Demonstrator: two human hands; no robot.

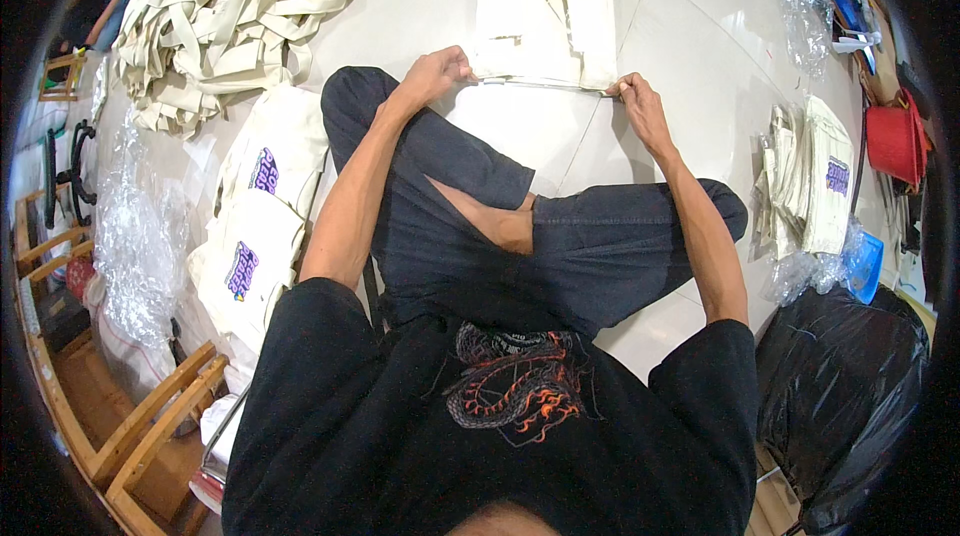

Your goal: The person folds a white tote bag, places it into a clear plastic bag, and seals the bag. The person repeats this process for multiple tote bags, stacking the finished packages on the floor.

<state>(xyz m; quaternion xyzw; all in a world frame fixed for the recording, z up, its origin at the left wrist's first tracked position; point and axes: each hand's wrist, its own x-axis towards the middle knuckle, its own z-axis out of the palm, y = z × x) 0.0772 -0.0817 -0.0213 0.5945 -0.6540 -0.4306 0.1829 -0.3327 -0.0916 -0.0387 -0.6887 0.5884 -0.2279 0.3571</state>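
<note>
A folded cream canvas bag [499,7] lies flat on the tiled floor in front of my crossed legs. My left hand [441,74] pinches its near left corner between thumb and fingers. At the near right corner, my right hand [641,106] grips the edge in the same way. The near edge runs fairly straight between the two hands, and a pair of folded-in flaps or handles shows on the bag's upper face. Exactly how many cloth layers the fingertips hold is too small to tell.
Loose canvas straps and bags [225,18] form a heap at the upper left. Printed canvas bags [259,236] lie beside my left leg; another stack [825,176] stands at right. Around are clear plastic [142,228], a black plastic bag [840,378], wooden rails [157,423] and a person [112,3].
</note>
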